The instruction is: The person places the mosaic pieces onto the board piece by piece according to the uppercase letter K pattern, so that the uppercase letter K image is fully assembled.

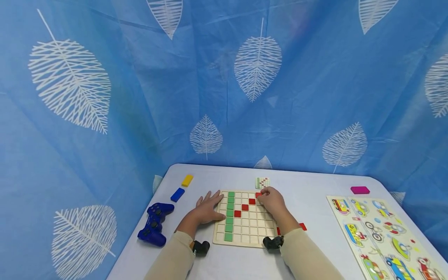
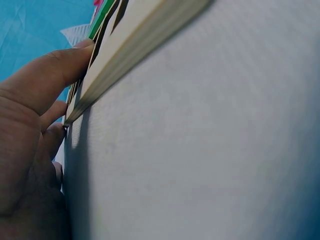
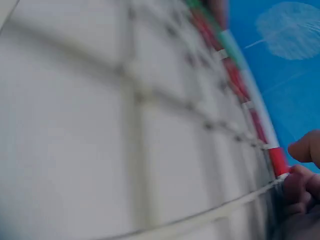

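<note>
A wooden grid board [image 1: 252, 231] lies on the table, with a column of green tiles [image 1: 229, 213] on its left side and red tiles [image 1: 245, 207] rising diagonally rightwards. My left hand [image 1: 206, 210] is spread at the board's left edge. Its thumb [image 2: 65, 67] touches the rim in the left wrist view. My right hand [image 1: 274, 201] is over the upper right corner, fingertips right at the edge of the topmost red tile [image 1: 258, 195]. In the right wrist view a small gap shows between one fingertip and this red tile [image 3: 278, 161].
A small pattern card [image 1: 262, 182] stands behind the board. Loose red tiles [image 1: 302, 226] lie by the right forearm. Left are a blue game controller [image 1: 154, 225], a blue block [image 1: 177, 195] and a yellow block [image 1: 187, 180]. A picture puzzle [image 1: 378, 233] and pink block [image 1: 359, 190] lie right.
</note>
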Available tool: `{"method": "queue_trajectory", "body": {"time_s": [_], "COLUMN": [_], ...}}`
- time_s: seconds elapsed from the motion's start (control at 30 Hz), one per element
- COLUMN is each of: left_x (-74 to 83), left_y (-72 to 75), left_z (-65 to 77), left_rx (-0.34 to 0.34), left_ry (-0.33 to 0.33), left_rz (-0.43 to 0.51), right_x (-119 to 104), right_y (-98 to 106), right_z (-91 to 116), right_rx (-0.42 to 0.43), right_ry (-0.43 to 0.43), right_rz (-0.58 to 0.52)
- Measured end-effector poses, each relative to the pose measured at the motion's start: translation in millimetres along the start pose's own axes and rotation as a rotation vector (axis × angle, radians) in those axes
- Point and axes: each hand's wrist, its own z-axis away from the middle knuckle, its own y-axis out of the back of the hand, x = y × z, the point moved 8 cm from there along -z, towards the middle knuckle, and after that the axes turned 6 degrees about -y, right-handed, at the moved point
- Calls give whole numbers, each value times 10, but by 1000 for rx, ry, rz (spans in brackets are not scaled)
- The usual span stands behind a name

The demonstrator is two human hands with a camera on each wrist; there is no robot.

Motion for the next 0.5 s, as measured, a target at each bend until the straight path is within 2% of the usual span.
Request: {"method": "queue_trajectory", "body": {"time_s": [0.1, 0.2, 0.5], "left_x": [6, 12, 9], "left_y": [19, 29, 0], "left_z": [18, 27, -16], "left_rx": [2, 9, 2], "left_ry": [1, -3, -14], "left_rz": [0, -5, 8], "right_x": [20, 23, 205], "right_y": [42, 149, 571], "right_z": [35, 99, 361], "right_rx": [-40, -40, 26], "right_ry": [-46, -55, -37], "right_rz": [-97, -115, 66]}}
